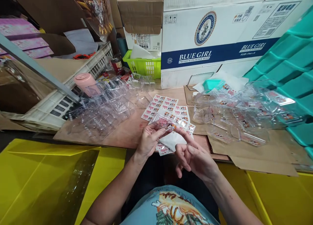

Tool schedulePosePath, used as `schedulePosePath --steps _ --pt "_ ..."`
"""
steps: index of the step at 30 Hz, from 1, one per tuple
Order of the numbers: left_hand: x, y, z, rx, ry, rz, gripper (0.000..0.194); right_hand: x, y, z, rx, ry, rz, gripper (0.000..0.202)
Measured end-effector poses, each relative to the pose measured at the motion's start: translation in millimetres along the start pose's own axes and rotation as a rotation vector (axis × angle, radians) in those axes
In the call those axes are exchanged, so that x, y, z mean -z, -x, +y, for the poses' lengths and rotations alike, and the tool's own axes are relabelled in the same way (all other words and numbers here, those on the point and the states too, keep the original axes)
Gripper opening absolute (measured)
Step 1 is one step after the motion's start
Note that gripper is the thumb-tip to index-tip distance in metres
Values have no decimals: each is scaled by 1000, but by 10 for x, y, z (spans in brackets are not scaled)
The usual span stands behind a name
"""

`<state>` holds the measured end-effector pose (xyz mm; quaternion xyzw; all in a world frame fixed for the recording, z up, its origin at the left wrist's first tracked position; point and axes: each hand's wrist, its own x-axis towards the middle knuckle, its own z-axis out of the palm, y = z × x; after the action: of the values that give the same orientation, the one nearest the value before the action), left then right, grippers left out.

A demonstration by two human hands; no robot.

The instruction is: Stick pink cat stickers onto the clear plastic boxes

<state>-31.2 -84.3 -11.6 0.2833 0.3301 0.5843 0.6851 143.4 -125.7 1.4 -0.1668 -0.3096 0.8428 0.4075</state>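
My left hand (pixel 149 138) grips a clear plastic case (pixel 164 122) that bears a pink and orange cartoon sticker. My right hand (pixel 193 153) has its index finger stretched out against the sticker's right end, with the other fingers loosely curled and nothing visible in them. Under and behind the case lie several sticker sheets (pixel 160 104), with a bare white backing (pixel 172 140) nearest me. A heap of clear plastic pieces (pixel 105 110) without visible stickers lies on the left. Stickered clear cases (pixel 246 120) are piled on the right.
A white beer carton (pixel 190 55) stands at the back beside a lime-green basket (pixel 151 66). Turquoise crates (pixel 288 65) rise on the right. A pink cup (pixel 85 83) is by the white plastic crate (pixel 56 104) on the left. Yellow boxes (pixel 46 179) flank my lap.
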Motion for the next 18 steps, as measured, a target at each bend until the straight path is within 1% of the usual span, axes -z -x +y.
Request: schedulePosePath --steps 5,18 --pt "-11 -6 -23 -1 8 -13 19 12 -15 29 -14 -20 12 62" --pt "-23 -9 -9 35 4 20 23 85 -53 63 -38 -12 68 58"
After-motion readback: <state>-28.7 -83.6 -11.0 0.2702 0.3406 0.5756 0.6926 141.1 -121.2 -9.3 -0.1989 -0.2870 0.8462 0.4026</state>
